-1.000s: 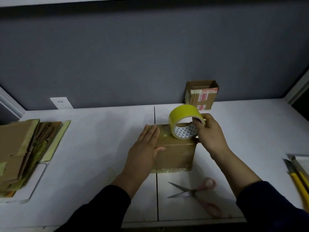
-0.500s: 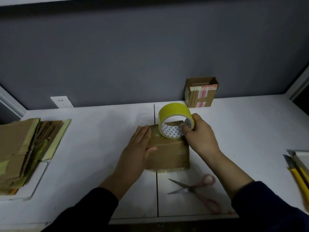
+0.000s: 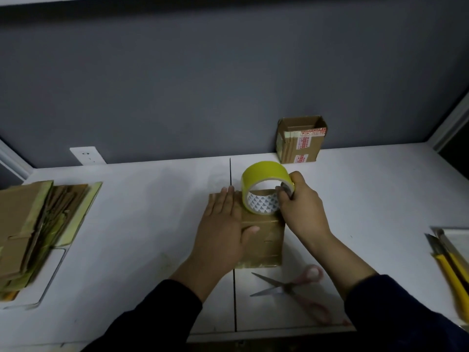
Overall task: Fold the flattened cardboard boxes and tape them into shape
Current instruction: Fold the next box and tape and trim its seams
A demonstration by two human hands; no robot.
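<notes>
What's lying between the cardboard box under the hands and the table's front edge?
A pair of pink-handled scissors, blades open, lies on the white table between the cardboard box and the front edge, as the head view shows.

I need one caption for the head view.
Left hand presses brown cardboard box; right hand grips yellow tape roll on it.

1. We note the tape roll (image 3: 264,171) yellow; inner core white with grey triangle print.
2. Box (image 3: 266,240) plain brown; scissors (image 3: 291,290) pink-handled.
3. We log table (image 3: 152,224) white, wall (image 3: 228,85) grey-blue.
</notes>
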